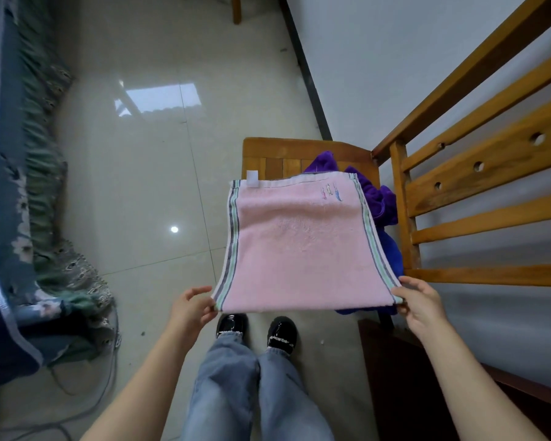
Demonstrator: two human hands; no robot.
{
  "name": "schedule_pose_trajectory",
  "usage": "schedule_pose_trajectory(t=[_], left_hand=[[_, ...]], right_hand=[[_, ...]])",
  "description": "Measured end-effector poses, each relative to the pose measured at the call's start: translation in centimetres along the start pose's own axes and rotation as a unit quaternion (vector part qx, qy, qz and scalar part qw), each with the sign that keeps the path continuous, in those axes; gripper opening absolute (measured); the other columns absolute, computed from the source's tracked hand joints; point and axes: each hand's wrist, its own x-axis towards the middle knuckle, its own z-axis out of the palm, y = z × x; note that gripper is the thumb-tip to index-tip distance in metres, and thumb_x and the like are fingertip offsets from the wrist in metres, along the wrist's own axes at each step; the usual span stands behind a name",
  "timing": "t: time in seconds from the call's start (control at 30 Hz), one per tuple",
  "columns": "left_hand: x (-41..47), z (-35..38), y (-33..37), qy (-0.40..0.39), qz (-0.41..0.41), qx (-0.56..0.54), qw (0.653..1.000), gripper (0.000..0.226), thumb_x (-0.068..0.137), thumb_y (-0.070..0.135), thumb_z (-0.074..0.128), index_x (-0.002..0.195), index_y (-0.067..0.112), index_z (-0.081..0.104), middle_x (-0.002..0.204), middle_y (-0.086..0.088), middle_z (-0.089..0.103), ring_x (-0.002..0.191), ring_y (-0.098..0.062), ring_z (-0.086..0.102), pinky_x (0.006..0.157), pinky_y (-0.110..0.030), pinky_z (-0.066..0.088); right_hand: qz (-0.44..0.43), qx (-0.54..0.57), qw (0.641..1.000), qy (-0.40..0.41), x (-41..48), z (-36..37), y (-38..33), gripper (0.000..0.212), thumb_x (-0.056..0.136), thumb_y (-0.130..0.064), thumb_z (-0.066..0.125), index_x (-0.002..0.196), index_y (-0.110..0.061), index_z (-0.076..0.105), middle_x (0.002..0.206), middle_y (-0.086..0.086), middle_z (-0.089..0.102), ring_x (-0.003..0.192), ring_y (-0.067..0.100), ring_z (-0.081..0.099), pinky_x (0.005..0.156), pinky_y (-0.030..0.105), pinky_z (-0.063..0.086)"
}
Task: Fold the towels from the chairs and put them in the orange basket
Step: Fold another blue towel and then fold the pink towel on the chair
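A pink towel (299,246) with striped side borders is stretched flat over the seat of a wooden chair (268,151). My left hand (193,305) pinches its near left corner. My right hand (419,302) pinches its near right corner. The far edge, with a white tag, lies over the chair seat. A purple towel (380,202) lies crumpled on the same seat, mostly hidden under the pink one. The orange basket is not in view.
The chair's slatted wooden back (477,167) rises at the right against a white wall. A bed or sofa with a blue floral cover (19,218) fills the left side. Glossy tiled floor (147,186) lies between. A cable runs on the floor at lower left.
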Motion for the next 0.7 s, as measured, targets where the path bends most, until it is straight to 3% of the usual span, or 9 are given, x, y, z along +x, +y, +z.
schedule_pose_trajectory(t=[0.13,0.23,0.3,0.37,0.47,0.53,0.6,0.7], left_hand=[[-1.0,-0.1,1.7,-0.001,0.021,0.063,0.998,0.026,0.085,-0.014,0.042,0.081,0.006,0.059,0.047,-0.001,0.056,0.054,-0.015,0.045,0.040,-0.013,0.045],[-1.1,-0.2,2.5,-0.013,-0.032,0.050,0.998,0.026,0.086,-0.012,0.041,0.076,0.002,0.061,0.066,-0.011,0.056,0.056,-0.018,0.051,0.038,-0.013,0.044],[-1.0,0.0,3.4,-0.039,-0.064,0.013,0.997,0.025,0.087,-0.009,0.040,0.078,-0.002,0.061,0.068,-0.012,0.052,0.045,-0.015,0.055,0.037,-0.012,0.044],[-0.8,0.1,4.4,-0.073,-0.072,-0.019,0.995,0.026,0.088,-0.008,0.036,0.085,-0.004,0.061,0.069,-0.012,0.055,0.049,-0.013,0.057,0.045,-0.015,0.048],[-0.7,0.4,5.5,-0.130,-0.022,-0.008,0.991,0.032,0.088,-0.017,0.030,0.099,-0.006,0.057,0.086,-0.014,0.061,0.077,-0.017,0.055,0.070,-0.021,0.047],[-0.4,0.5,5.7,-0.112,0.047,0.096,0.988,0.037,0.086,-0.020,0.039,0.113,-0.002,0.057,0.098,-0.014,0.062,0.088,-0.021,0.056,0.079,-0.026,0.045],[0.0,0.6,6.2,-0.072,0.121,0.200,0.970,0.037,0.084,-0.014,0.052,0.114,0.006,0.061,0.096,-0.013,0.064,0.089,-0.023,0.056,0.082,-0.030,0.044],[0.6,0.8,7.1,-0.032,0.187,0.236,0.953,0.016,0.088,0.003,0.058,0.095,0.014,0.067,0.082,-0.011,0.063,0.083,-0.024,0.055,0.079,-0.036,0.045]], right_hand=[[-0.005,-0.036,0.999,-0.023,-0.8,0.4,-2.9,0.019,0.087,0.006,0.049,0.097,-0.009,0.051,0.084,0.008,0.055,0.059,0.018,0.045,0.035,0.018,0.035],[0.000,-0.089,0.994,-0.059,-1.2,0.7,-4.5,0.017,0.090,0.002,0.045,0.095,-0.011,0.056,0.078,0.010,0.056,0.052,0.017,0.040,0.037,0.018,0.033],[0.031,-0.100,0.992,-0.070,-1.0,1.2,-5.6,0.016,0.089,0.000,0.047,0.092,-0.009,0.060,0.072,0.011,0.055,0.050,0.016,0.038,0.035,0.016,0.033],[0.073,-0.079,0.991,-0.078,-0.7,1.5,-6.6,0.010,0.087,-0.002,0.052,0.091,-0.004,0.061,0.068,0.012,0.059,0.055,0.018,0.044,0.045,0.023,0.038],[0.097,-0.018,0.988,-0.117,-0.2,1.9,-7.9,0.018,0.078,-0.001,0.044,0.086,-0.005,0.059,0.063,0.009,0.069,0.072,0.024,0.058,0.061,0.030,0.040],[0.065,0.018,0.987,-0.143,0.3,2.2,-8.7,0.035,0.063,0.006,0.036,0.088,-0.006,0.057,0.081,0.011,0.068,0.082,0.025,0.061,0.067,0.032,0.043],[-0.004,-0.009,0.989,-0.147,1.0,2.8,-9.2,0.039,0.074,0.017,0.031,0.088,-0.010,0.056,0.091,0.011,0.063,0.085,0.023,0.061,0.068,0.030,0.045],[-0.117,-0.129,0.975,-0.136,1.9,3.5,-9.7,0.025,0.090,0.003,0.049,0.085,-0.019,0.059,0.097,0.010,0.064,0.087,0.020,0.061,0.063,0.023,0.043]])
